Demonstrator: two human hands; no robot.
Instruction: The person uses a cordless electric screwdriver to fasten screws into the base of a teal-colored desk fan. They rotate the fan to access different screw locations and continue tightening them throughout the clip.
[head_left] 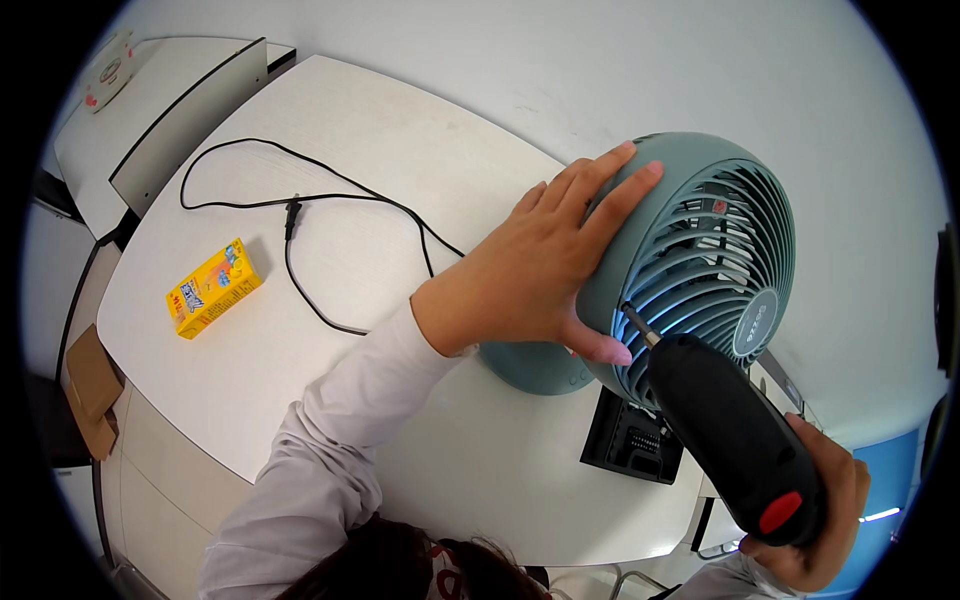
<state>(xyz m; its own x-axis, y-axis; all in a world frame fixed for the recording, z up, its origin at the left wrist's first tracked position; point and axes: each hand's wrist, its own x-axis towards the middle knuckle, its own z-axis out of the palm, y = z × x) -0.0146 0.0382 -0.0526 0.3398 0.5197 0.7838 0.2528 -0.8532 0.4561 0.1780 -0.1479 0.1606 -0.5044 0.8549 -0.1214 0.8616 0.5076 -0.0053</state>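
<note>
A grey-green desk fan [690, 150] stands on the white table, its slatted grille turned toward the right. My left hand [545, 255] lies spread over the side of the fan's housing, fingers on top and thumb near the grille's lower rim. In my right hand [835, 490] is a black electric screwdriver [735, 430] with a red patch at its rear. Its bit meets the rim of the grille just above my left thumb, where a bluish light falls on the slats. The fan's round base [535, 368] shows partly under my left wrist.
A black bit case [630, 440] lies on the table [470, 480] beneath the fan. A black power cord [290, 215] loops across the far left part of the table, near a yellow drink carton [213, 287]. Cardboard [92, 385] rests beyond the left edge; a wall rises behind.
</note>
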